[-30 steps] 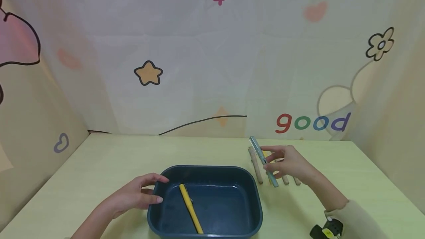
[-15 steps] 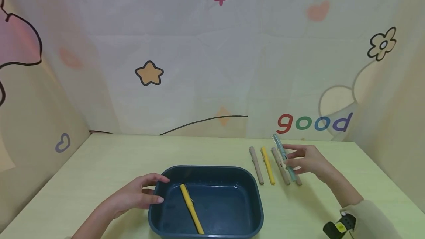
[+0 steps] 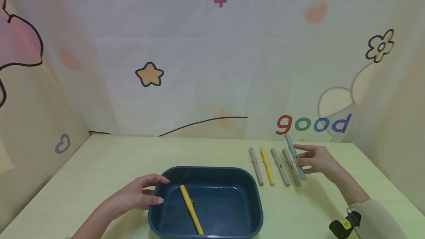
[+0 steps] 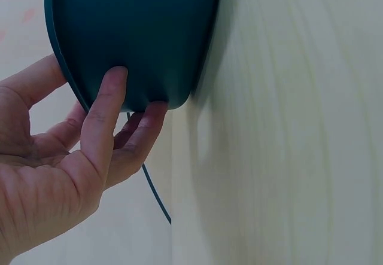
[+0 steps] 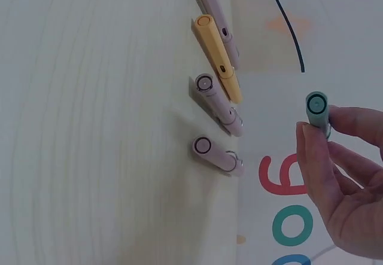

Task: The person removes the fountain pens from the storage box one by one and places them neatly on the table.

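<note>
My right hand [image 3: 315, 159] pinches a light blue pen [image 3: 294, 156] between thumb and fingers, tilted, its lower end near the table just right of a row of pens. The row holds a tan pen [image 3: 256, 166], a yellow pen [image 3: 267, 166] and two more tan pens [image 3: 280, 167] [image 3: 291, 167]. The right wrist view shows the blue pen's end [image 5: 316, 105] in my fingers [image 5: 314, 151], beside the row [image 5: 216, 154]. My left hand [image 3: 139, 194] holds the left corner of a dark blue bin [image 3: 252, 198], thumb and fingers on its wall [image 4: 131, 37]. Another yellow pen [image 3: 191, 209] lies inside.
The pale green table [image 3: 116, 158] is walled by printed cloth on three sides, with the word "good" [image 3: 313, 123] behind the pens. A wrist camera strap [image 3: 342, 226] shows at the lower right.
My right hand has carried the blue pen rightward, from above the left end of the row to its right end, uncovering the other pens. My left hand and the bin have stayed put.
</note>
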Available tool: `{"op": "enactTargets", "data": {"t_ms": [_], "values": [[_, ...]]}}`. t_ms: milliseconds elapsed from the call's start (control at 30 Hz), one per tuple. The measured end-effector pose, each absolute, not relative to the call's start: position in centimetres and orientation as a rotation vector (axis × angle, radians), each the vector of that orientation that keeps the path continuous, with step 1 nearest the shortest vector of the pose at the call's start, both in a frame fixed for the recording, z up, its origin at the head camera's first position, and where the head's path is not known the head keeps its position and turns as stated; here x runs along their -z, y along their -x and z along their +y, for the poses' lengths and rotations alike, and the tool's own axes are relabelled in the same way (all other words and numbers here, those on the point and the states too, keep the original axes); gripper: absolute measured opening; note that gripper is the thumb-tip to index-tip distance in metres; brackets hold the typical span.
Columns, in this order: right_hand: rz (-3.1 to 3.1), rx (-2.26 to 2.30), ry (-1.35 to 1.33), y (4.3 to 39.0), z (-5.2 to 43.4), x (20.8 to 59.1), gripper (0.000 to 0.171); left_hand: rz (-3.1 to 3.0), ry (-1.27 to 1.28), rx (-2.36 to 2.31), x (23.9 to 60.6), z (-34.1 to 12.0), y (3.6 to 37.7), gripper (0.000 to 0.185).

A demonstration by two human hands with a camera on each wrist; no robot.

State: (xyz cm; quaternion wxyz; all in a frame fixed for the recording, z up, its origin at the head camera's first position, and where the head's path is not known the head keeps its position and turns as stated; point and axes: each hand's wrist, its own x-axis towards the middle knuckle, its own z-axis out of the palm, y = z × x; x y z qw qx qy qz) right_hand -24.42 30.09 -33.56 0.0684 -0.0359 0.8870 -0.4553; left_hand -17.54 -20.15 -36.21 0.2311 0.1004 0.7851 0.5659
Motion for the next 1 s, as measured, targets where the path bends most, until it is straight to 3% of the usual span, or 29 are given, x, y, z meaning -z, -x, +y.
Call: {"op": "enactTargets", "data": {"t_ms": [333,1000], "values": [[2.675,1.374,0.077,25.1,31.8,34.3,0.068,2.168,-0.275,-1.547,36.0,-19.9,17.7,0.053],[2.639,1.306,-0.059,26.1,33.4,35.6,0.058,2.150,-0.284,-1.566,36.1,-20.1,17.7,0.054]]}}
